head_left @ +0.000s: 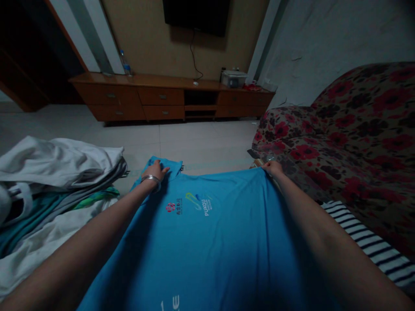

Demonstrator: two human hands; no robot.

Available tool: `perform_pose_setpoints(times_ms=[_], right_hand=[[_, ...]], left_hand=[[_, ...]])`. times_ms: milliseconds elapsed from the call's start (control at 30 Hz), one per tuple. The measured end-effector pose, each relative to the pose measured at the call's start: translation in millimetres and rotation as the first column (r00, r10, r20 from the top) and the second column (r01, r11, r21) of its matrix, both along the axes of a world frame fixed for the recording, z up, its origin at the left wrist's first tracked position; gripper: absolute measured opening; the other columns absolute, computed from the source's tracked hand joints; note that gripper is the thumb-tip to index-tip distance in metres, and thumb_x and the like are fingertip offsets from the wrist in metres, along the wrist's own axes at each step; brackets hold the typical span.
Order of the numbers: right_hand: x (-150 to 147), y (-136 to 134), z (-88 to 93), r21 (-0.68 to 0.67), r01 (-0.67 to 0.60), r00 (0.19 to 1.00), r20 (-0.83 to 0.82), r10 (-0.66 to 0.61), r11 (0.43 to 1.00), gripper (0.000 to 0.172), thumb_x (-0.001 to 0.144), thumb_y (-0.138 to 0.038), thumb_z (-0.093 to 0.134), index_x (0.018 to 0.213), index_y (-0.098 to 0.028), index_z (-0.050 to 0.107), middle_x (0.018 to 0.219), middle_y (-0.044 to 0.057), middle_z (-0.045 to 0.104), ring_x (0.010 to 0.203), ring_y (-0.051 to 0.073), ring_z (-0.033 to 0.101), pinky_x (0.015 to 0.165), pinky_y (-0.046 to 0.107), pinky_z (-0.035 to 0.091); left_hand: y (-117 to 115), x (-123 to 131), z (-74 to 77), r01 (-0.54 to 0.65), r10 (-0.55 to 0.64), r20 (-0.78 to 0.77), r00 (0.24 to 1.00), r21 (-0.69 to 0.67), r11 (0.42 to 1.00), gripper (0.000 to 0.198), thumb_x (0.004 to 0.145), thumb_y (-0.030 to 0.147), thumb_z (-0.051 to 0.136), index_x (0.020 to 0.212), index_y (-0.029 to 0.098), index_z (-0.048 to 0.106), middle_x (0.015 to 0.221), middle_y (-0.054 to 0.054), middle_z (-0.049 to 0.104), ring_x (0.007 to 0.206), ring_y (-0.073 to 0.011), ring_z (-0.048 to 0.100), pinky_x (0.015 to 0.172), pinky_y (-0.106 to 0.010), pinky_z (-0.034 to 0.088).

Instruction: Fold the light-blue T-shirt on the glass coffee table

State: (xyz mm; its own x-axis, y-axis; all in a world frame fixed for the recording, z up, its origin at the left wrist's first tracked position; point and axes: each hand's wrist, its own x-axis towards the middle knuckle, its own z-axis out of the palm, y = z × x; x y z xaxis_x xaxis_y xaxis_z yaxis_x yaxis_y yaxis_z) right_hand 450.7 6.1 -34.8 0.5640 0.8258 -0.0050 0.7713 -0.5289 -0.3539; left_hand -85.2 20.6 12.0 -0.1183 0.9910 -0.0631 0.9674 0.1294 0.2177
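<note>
A blue T-shirt [210, 242] with printed logos and lettering is spread out in front of me. My left hand [155, 172], with a silver bangle [151, 178] at the wrist, rests on the shirt near its far left corner. Its thumb and fingers are apart. At the far right corner, my right hand [274, 168] pinches the shirt's edge between closed fingers. Creases run down the cloth from that grip. The near end of the shirt runs out of view.
Piled clothes [61, 160] lie on the left. A black-and-white striped cloth [366, 242] is at the right, beside a floral-covered sofa [337, 138]. Across the tiled floor stands a low wooden cabinet [162, 88], below a wall-mounted TV [196, 15]. A bottle [126, 65] stands on the cabinet.
</note>
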Motion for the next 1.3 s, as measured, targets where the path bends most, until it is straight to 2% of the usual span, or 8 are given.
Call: perform_pose_setpoints(times_ms=[200, 400, 600, 733, 900, 1033, 1167, 1300], right_hand=[[6.3, -4.9, -1.0, 0.024, -0.046, 0.999, -0.003, 0.047, 0.999, 0.015, 0.071, -0.03, 0.065, 0.07, -0.015, 0.066, 0.068, 0.004, 0.064, 0.06, 0.013, 0.054, 0.06, 0.024, 0.042], [2.6, -6.9, -3.1, 0.083, 0.043, 0.998, 0.042, -0.047, 0.996, 0.017, 0.076, -0.031, 0.06, 0.076, -0.015, 0.066, 0.073, 0.005, 0.064, 0.067, 0.016, 0.057, 0.065, 0.026, 0.044], [-16.0, -12.6, -8.8, 0.156, 0.128, 0.982, 0.12, -0.148, 0.979, 0.021, 0.083, -0.031, 0.054, 0.091, -0.015, 0.065, 0.09, 0.011, 0.066, 0.082, 0.021, 0.061, 0.074, 0.032, 0.046], [-22.3, -20.7, -9.8, 0.175, 0.041, 0.97, 0.228, -0.081, 0.984, 0.022, 0.084, -0.031, 0.053, 0.095, -0.014, 0.065, 0.1, 0.014, 0.065, 0.091, 0.024, 0.06, 0.078, 0.033, 0.045], [-25.2, -22.6, 7.8, 0.078, 0.021, 0.977, 0.21, -0.037, 0.997, 0.031, 0.086, -0.035, 0.052, 0.106, -0.014, 0.063, 0.106, 0.016, 0.063, 0.096, 0.025, 0.059, 0.08, 0.034, 0.044], [-42.6, -35.5, 17.2, 0.157, -0.089, 0.962, 0.27, 0.044, 0.984, 0.038, 0.091, -0.031, 0.042, 0.12, -0.012, 0.057, 0.115, 0.019, 0.06, 0.109, 0.027, 0.054, 0.091, 0.035, 0.04], [-60.9, -60.7, -4.1, 0.101, -0.421, 0.89, 0.238, 0.389, 0.902, 0.039, 0.093, -0.032, 0.038, 0.121, -0.014, 0.059, 0.126, 0.015, 0.057, 0.119, 0.024, 0.05, 0.101, 0.035, 0.035], [-52.1, -72.8, -30.4, 0.162, -0.455, 0.875, 0.263, 0.406, 0.876, 0.049, 0.093, -0.036, 0.039, 0.133, -0.01, 0.048, 0.142, 0.016, 0.042, 0.132, 0.027, 0.036, 0.109, 0.043, 0.026]], left_hand=[[20.9, 13.5, -13.1, -0.038, 0.037, 0.02, 0.999, 0.041, 0.998, 0.025, 0.08, 0.028, 0.054, 0.101, 0.017, 0.062, 0.105, -0.016, 0.067, 0.097, -0.0297, 0.062, 0.076, -0.035, 0.046], [13.8, 1.5, -0.3, -0.263, 0.252, 0.086, 0.964, 0.138, 0.955, 0.032, 0.087, 0.025, 0.041, 0.111, 0.008, 0.054, 0.105, -0.021, 0.064, 0.098, -0.0313, 0.061, 0.074, -0.04, 0.045], [5.5, 9.6, -6.6, -0.262, 0.239, 0.137, 0.961, 0.187, 0.947, 0.035, 0.091, 0.027, 0.033, 0.115, 0.007, 0.05, 0.104, -0.019, 0.063, 0.098, -0.0293, 0.06, 0.077, -0.04, 0.043], [-1.5, 17.5, -16.5, -0.141, 0.124, 0.093, 0.988, 0.206, 0.968, 0.034, 0.089, 0.031, 0.041, 0.114, 0.012, 0.054, 0.111, -0.018, 0.061, 0.106, -0.0296, 0.056, 0.086, -0.04, 0.044], [-30.8, 22.4, -10.7, 0.032, -0.029, -0.018, 0.999, 0.25, 0.968, 0.055, 0.086, 0.04, 0.047, 0.134, 0.012, 0.042, 0.13, -0.022, 0.049, 0.121, -0.0353, 0.046, 0.093, -0.046, 0.042], [-73.6, 27.1, -11.2, 0.329, -0.303, -0.146, 0.942, 0.222, 0.918, 0.051, 0.091, 0.041, 0.037, 0.138, 0.023, 0.041, 0.151, -0.011, 0.029, 0.137, -0.0321, 0.026, 0.105, -0.053, 0.03], [-106.4, 18.2, -30.5, 0.489, -0.462, -0.225, 0.858, 0.084, 0.868, 0.054, 0.094, 0.045, 0.027, 0.142, 0.024, 0.037, 0.153, -0.006, 0.026, 0.141, -0.0284, 0.019, 0.108, -0.055, 0.022], [-109.4, -0.9, -43.6, 0.493, -0.456, -0.263, 0.85, 0.095, 0.865, 0.06, 0.094, 0.048, 0.022, 0.145, 0.017, 0.03, 0.154, -0.009, 0.022, 0.142, -0.0261, 0.016, 0.111, -0.051, 0.018]])
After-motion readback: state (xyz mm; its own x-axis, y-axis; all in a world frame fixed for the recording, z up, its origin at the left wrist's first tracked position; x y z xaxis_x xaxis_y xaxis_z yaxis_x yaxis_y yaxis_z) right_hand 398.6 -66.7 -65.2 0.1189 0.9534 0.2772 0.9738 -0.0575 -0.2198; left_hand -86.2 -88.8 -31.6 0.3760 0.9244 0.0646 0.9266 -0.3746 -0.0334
